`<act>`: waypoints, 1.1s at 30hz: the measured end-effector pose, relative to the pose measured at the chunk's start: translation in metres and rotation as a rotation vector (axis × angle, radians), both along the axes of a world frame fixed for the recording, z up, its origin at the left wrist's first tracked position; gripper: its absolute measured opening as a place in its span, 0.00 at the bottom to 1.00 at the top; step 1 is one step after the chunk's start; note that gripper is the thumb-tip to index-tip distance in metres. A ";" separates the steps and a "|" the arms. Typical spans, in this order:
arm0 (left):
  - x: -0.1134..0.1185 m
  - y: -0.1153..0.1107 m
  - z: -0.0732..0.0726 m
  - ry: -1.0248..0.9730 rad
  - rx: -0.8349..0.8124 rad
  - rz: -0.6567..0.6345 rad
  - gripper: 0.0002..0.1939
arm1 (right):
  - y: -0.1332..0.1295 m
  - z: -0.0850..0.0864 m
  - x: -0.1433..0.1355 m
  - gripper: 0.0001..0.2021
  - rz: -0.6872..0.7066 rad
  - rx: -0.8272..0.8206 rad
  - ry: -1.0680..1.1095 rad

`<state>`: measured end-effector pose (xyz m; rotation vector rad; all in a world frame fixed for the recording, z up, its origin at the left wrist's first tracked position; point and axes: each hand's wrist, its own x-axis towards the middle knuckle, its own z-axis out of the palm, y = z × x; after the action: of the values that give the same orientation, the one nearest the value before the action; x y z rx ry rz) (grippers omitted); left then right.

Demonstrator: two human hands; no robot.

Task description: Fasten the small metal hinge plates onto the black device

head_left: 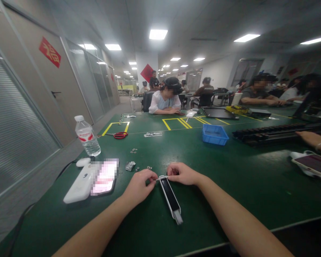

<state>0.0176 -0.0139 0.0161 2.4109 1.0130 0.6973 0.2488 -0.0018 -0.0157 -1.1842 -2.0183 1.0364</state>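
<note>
A long, narrow device with a white frame and black face (170,194) lies on the green table, a pale grey piece (178,217) sticking out of its near end. At its far end, my left hand (141,185) pinches something small and light beside the left corner; the fingers hide most of it. My right hand (182,174) is closed, thumb and finger gripping the far right corner of the frame. Small metal rings (149,167) and a small clear bag of parts (130,166) lie beyond my left hand.
To the left are a water bottle (87,137), a white case (79,184) and a lit phone (105,176). Farther off lie red-handled scissors (120,135) and a blue bin (215,135). A co-worker's hand (314,140) reaches black strips (273,132) at right; another person sits opposite.
</note>
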 end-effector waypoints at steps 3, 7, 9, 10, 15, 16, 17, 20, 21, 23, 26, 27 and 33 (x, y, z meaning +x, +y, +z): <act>0.000 0.000 -0.002 -0.014 0.018 0.004 0.10 | 0.000 -0.001 0.000 0.07 -0.003 -0.005 0.006; 0.000 0.003 -0.007 -0.045 0.069 -0.001 0.09 | 0.000 -0.001 0.000 0.06 -0.009 0.003 -0.010; -0.001 0.004 -0.010 -0.068 0.100 0.003 0.09 | 0.000 -0.001 0.000 0.06 -0.008 -0.003 -0.002; -0.001 0.004 -0.011 -0.075 0.113 0.009 0.09 | 0.000 -0.001 0.000 0.06 -0.007 -0.006 0.004; 0.000 0.003 -0.010 -0.081 0.114 0.009 0.10 | -0.002 0.001 0.000 0.05 -0.001 0.003 -0.004; 0.000 0.003 -0.009 -0.082 0.105 0.004 0.11 | -0.002 0.002 -0.001 0.05 -0.003 0.006 -0.011; 0.000 0.003 -0.009 -0.084 0.099 0.001 0.11 | -0.002 0.002 -0.001 0.05 -0.004 0.008 -0.017; 0.000 0.003 -0.010 -0.092 0.095 0.001 0.11 | -0.002 0.003 -0.001 0.05 -0.002 0.012 -0.022; 0.000 0.003 -0.010 -0.094 0.094 0.002 0.10 | -0.002 0.003 -0.001 0.05 0.000 0.013 -0.022; 0.000 0.004 -0.011 -0.098 0.090 0.002 0.10 | -0.002 0.003 -0.001 0.05 0.003 0.016 -0.020; 0.000 0.004 -0.011 -0.115 0.076 0.006 0.10 | -0.001 0.002 -0.001 0.06 -0.004 0.016 -0.023; 0.000 0.003 -0.011 -0.118 0.070 0.002 0.10 | -0.001 0.002 -0.001 0.06 -0.008 0.016 -0.024; 0.001 0.000 -0.006 -0.031 0.055 -0.048 0.12 | -0.002 0.002 -0.002 0.06 -0.011 0.013 -0.023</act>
<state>0.0184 -0.0135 0.0105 2.4550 0.9316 0.7527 0.2470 -0.0038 -0.0133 -1.2047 -2.0312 1.0076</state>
